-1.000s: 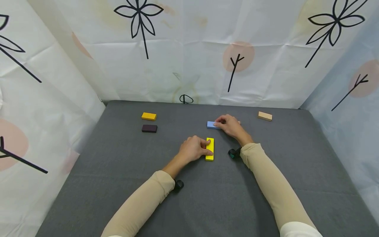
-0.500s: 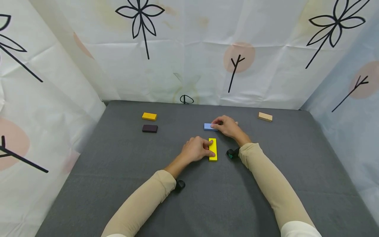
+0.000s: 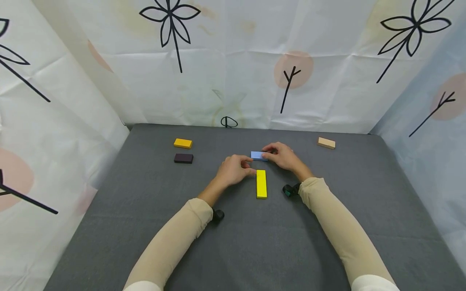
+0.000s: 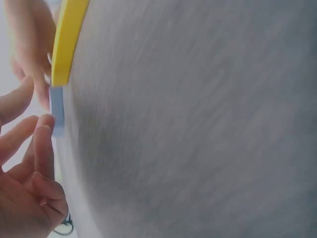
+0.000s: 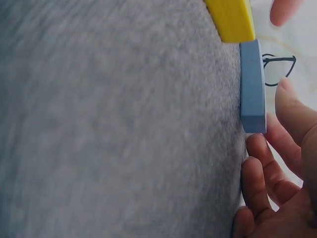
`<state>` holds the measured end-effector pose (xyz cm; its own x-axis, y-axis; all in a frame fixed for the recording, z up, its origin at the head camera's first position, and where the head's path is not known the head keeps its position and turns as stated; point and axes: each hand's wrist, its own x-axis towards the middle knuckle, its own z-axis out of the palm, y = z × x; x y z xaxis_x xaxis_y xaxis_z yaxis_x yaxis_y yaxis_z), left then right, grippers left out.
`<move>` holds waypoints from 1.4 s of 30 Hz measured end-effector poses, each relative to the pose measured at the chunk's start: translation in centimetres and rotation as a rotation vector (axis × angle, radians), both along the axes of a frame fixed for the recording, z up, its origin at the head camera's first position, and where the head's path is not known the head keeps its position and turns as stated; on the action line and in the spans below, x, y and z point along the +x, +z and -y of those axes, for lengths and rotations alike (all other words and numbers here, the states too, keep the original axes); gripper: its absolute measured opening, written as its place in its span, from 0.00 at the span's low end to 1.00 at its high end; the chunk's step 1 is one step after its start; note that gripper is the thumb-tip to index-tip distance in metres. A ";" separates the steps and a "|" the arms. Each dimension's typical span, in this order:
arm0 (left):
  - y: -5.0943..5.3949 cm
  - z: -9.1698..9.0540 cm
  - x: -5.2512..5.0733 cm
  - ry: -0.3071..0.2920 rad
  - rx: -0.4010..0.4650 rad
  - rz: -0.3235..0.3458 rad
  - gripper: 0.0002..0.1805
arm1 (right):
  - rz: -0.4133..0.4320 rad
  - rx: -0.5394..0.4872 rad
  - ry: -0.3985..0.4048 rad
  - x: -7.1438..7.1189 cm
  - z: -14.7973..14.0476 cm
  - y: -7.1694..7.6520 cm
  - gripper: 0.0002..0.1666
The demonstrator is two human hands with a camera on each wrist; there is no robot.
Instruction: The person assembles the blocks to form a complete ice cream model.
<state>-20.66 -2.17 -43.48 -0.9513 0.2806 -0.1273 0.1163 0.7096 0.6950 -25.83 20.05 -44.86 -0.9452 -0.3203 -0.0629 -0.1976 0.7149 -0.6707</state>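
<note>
A light blue block [image 3: 257, 155] lies crosswise on the grey table, just beyond a bright yellow block [image 3: 261, 184] set lengthwise. My right hand [image 3: 284, 157] is at the blue block's right end, fingers behind it; in the right wrist view the thumb [image 5: 292, 106] stands clear above the block. My left hand [image 3: 233, 169] is between the two blocks on their left side, thumb and forefinger spread, with nothing held. Its thumb tip comes close to the yellow block's far end; whether it touches cannot be told.
An orange-yellow block [image 3: 183, 143] and a dark brown block [image 3: 183, 158] lie at the back left of the grey table [image 3: 255, 250]. A pale wooden block [image 3: 326, 143] lies at the back right. Printed white cloth [image 3: 225, 72] closes off the back and sides.
My left hand has let go of the yellow block, after shifting it slightly right, and moved away toward the blue block. The blue block has shifted slightly left; my right hand's grip has loosened.
</note>
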 end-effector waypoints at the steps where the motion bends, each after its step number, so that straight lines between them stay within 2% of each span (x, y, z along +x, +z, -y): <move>1: 0.0 0.0 -0.4 0.018 0.000 -0.017 0.24 | 0.003 0.001 0.000 0.0 -0.2 0.0 0.22; 4: -0.1 0.1 -1.5 0.053 -0.009 -0.053 0.23 | 0.011 0.001 -0.004 0.1 -0.7 0.0 0.23; 9: -0.5 0.1 -3.0 0.072 -0.032 -0.091 0.21 | -0.013 0.021 0.003 0.3 -1.0 0.2 0.23; 14: -0.6 0.0 -3.9 0.068 -0.035 -0.086 0.21 | -0.053 0.047 0.027 0.4 -1.1 0.2 0.23; 22: -0.5 -0.5 -4.4 0.069 -0.040 -0.050 0.20 | -0.077 0.064 0.035 0.5 -1.0 0.2 0.22; 32: -0.6 -1.0 -4.4 0.089 -0.059 -0.012 0.18 | -0.084 0.066 0.037 0.6 -0.9 0.2 0.20; 42: -0.8 -1.0 -4.6 0.110 -0.072 -0.029 0.15 | -0.090 0.069 0.034 0.7 -0.8 0.2 0.19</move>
<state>-25.21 -1.14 -44.32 -0.9795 0.1652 -0.1155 0.0539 0.7668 0.6396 -25.16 20.86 -44.70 -0.9367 -0.3502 -0.0010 -0.2801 0.7507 -0.5983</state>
